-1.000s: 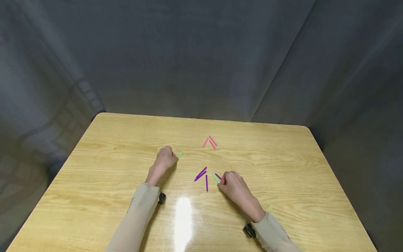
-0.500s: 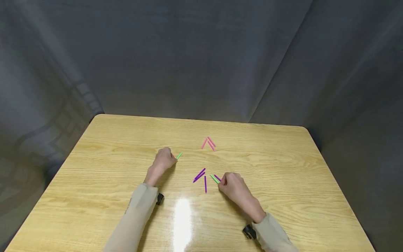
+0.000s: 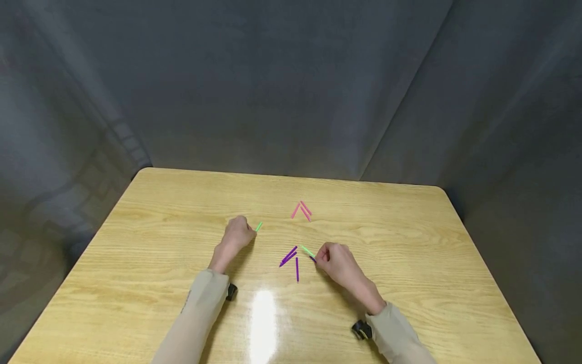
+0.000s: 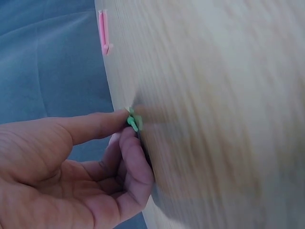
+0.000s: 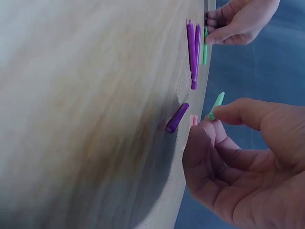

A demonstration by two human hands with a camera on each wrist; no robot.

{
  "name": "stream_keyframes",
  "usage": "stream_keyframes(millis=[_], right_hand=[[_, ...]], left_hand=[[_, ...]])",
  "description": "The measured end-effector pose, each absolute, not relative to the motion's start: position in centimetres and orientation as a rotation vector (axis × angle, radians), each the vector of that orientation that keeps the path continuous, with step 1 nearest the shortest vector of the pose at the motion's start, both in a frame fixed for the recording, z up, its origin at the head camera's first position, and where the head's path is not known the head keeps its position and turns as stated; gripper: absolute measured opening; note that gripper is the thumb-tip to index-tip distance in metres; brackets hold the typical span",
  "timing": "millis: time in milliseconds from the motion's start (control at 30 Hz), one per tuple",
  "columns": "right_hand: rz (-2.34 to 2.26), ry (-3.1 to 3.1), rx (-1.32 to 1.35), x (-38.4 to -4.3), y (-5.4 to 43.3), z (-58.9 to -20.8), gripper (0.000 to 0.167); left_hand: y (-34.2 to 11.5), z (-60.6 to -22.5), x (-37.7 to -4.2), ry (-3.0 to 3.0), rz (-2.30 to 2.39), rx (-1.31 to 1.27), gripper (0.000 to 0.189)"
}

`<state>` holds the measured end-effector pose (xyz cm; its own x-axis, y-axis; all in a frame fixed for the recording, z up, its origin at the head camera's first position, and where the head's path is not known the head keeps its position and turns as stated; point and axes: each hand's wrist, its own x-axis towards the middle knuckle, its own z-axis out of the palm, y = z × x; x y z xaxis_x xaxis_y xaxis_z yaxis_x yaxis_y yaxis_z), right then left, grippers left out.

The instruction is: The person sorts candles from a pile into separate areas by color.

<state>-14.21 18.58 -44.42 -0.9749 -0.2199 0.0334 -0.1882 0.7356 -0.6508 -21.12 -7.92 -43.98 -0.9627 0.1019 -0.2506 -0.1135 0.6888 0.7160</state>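
My left hand (image 3: 237, 234) pinches the near end of a slim green stick (image 3: 258, 227) between thumb and fingers, low over the wooden table. Its other fingers are curled, as the left wrist view shows. A second green stick (image 5: 217, 105) is between the thumb and fingertip of my right hand (image 3: 338, 261), with its far end pointing up and left in the head view. Partly hidden by that hand is a purple stick (image 3: 312, 259). Left of it, two more purple sticks (image 3: 288, 256) lie slanted close together, and another purple stick (image 3: 297, 269) points toward me.
Farther back on the table (image 3: 409, 227), several pink sticks (image 3: 302, 210) form a pointed shape like a roof. Dark grey curtains (image 3: 291, 91) enclose the table's back and sides. A bright light reflection falls on the wood between my forearms.
My right hand has lifted slightly with its green stick, whose far end has moved left toward the slanted purple pair. The left hand has barely moved and keeps its green stick.
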Motion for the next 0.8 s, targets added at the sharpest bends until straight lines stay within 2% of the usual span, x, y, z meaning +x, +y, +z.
stream_keyframes(millis=[300,500,800], right_hand=[[-1.065,2.884,-0.432,-16.5,18.4,-43.8,0.015],[-1.031,2.846,-0.513,-18.5,17.7,-44.2,0.011],[-1.038,2.774,-0.458,-19.6,17.1,-45.0,0.006]], left_hand=[[-7.9,-44.1,-21.1,2.657,1.122,0.013,0.040],[-7.9,-44.1,-21.0,2.637,1.120,0.020,0.050],[-7.8,-44.2,-20.7,2.611,1.150,0.039,0.050]])
